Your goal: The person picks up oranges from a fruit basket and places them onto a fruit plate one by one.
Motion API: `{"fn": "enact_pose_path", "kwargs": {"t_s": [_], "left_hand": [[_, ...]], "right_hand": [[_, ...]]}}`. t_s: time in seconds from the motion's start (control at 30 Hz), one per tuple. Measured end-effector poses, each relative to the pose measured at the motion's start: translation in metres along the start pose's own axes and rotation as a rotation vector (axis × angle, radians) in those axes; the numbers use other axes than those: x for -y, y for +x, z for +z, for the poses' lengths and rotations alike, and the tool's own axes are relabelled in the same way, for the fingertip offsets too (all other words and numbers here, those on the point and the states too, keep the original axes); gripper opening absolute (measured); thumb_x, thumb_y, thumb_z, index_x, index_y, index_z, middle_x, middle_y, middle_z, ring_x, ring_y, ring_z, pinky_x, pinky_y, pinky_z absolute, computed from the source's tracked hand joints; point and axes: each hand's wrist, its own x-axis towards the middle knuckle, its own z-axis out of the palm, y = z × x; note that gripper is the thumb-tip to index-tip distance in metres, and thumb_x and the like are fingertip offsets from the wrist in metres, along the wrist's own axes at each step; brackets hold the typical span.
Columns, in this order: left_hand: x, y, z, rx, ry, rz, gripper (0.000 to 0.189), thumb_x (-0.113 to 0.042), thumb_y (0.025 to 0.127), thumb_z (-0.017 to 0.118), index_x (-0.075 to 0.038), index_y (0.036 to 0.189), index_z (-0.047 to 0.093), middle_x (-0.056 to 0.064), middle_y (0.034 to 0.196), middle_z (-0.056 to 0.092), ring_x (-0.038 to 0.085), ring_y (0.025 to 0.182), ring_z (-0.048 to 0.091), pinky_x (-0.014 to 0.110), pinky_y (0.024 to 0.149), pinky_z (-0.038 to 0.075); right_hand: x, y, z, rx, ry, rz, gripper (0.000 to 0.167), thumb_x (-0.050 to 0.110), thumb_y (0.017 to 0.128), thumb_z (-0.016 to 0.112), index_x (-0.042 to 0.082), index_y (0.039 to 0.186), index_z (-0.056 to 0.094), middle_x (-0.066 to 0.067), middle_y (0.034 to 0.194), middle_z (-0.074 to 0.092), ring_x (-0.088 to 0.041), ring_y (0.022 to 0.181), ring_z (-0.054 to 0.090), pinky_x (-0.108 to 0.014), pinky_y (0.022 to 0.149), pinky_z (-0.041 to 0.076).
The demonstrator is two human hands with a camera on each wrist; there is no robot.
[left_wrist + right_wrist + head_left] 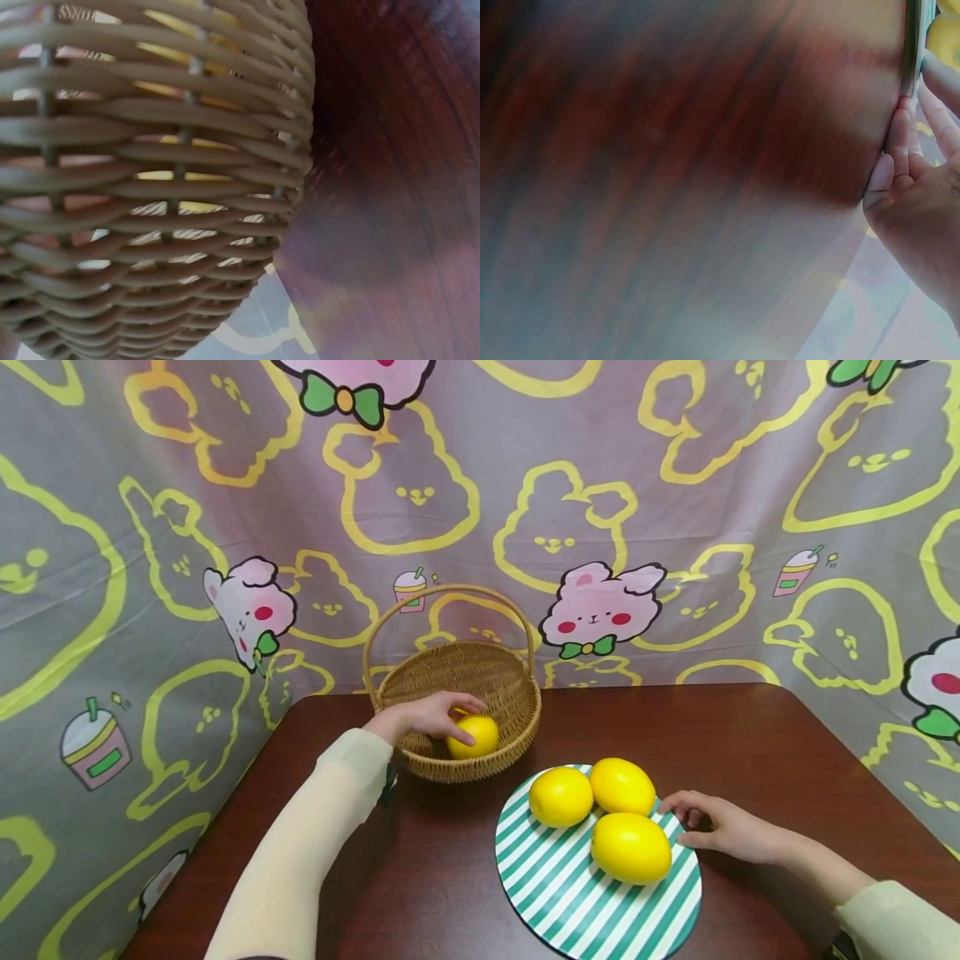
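Observation:
Inside the wicker basket (450,664), my left hand (431,716) grips a yellow lemon (478,737) from above. In the left wrist view the basket's woven side (142,187) fills much of the picture, and bits of yellow show through its gaps. Three more lemons lie grouped on a round green-and-white striped mat (555,885): one at the left (560,797), one at the back (623,787) and one in front (632,849). At the mat's right edge rests my right hand (723,828), its fingers loosely bent and holding no lemon.
A dark reddish-brown table (420,877) carries everything. Behind it and at the sides hangs a grey cloth (480,510) with yellow cartoon outlines. The basket's tall arched handle (450,589) rises over its opening.

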Motion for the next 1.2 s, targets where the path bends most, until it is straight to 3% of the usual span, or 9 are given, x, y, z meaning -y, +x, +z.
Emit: {"fn": "enact_pose_path", "kwargs": {"t_s": [0.2, 0.63, 0.77, 0.9, 1.0, 1.2], "left_hand": [[0.005, 0.002, 0.001, -0.008, 0.026, 0.003, 0.058, -0.011, 0.086, 0.074, 0.004, 0.137, 0.050, 0.017, 0.139, 0.051, 0.031, 0.125, 0.048, 0.040, 0.104, 0.037], [-0.003, 0.000, 0.003, -0.016, 0.121, -0.055, 0.055, -0.017, 0.083, 0.076, -0.008, 0.134, 0.058, 0.007, 0.132, 0.056, 0.023, 0.113, 0.051, 0.035, 0.096, 0.041], [-0.002, 0.002, 0.006, 0.000, 0.137, -0.043, 0.055, -0.017, 0.084, 0.076, -0.009, 0.135, 0.057, 0.005, 0.129, 0.058, 0.022, 0.110, 0.051, 0.035, 0.095, 0.041], [-0.003, 0.002, 0.010, 0.056, 0.169, -0.055, 0.062, -0.022, 0.085, 0.075, -0.011, 0.141, 0.051, 0.006, 0.131, 0.055, 0.022, 0.109, 0.049, 0.036, 0.094, 0.040], [-0.004, 0.001, 0.014, 0.094, 0.149, -0.080, 0.068, -0.024, 0.083, 0.077, -0.013, 0.144, 0.048, 0.008, 0.133, 0.052, 0.022, 0.108, 0.048, 0.035, 0.090, 0.042], [-0.002, 0.002, 0.016, 0.107, 0.064, -0.108, 0.068, -0.022, 0.082, 0.077, -0.016, 0.143, 0.048, 0.009, 0.134, 0.047, 0.023, 0.104, 0.050, 0.034, 0.076, 0.052]], "right_hand": [[0.001, 0.000, 0.000, -0.002, 0.000, 0.003, 0.036, 0.016, 0.093, 0.066, 0.006, 0.126, 0.053, -0.008, 0.097, 0.051, -0.015, 0.082, 0.049, -0.026, 0.068, 0.044], [0.004, -0.002, 0.001, 0.003, 0.016, -0.041, 0.035, 0.013, 0.094, 0.064, 0.003, 0.125, 0.053, -0.008, 0.097, 0.051, -0.015, 0.082, 0.050, -0.026, 0.067, 0.044], [0.003, -0.003, 0.001, 0.006, 0.025, -0.056, 0.034, 0.012, 0.094, 0.064, 0.002, 0.125, 0.053, -0.008, 0.097, 0.051, -0.016, 0.081, 0.050, -0.027, 0.066, 0.044], [0.001, -0.003, 0.002, 0.010, 0.019, -0.072, 0.034, 0.012, 0.094, 0.063, 0.002, 0.125, 0.052, -0.007, 0.097, 0.051, -0.016, 0.082, 0.049, -0.027, 0.066, 0.044], [0.001, -0.003, 0.003, 0.014, 0.014, -0.076, 0.034, 0.012, 0.094, 0.063, 0.003, 0.126, 0.052, -0.006, 0.097, 0.051, -0.016, 0.081, 0.050, -0.027, 0.066, 0.044], [0.001, -0.002, 0.001, 0.008, 0.021, -0.061, 0.034, 0.012, 0.094, 0.064, 0.003, 0.126, 0.053, -0.007, 0.097, 0.052, -0.016, 0.082, 0.050, -0.027, 0.066, 0.044]]}}
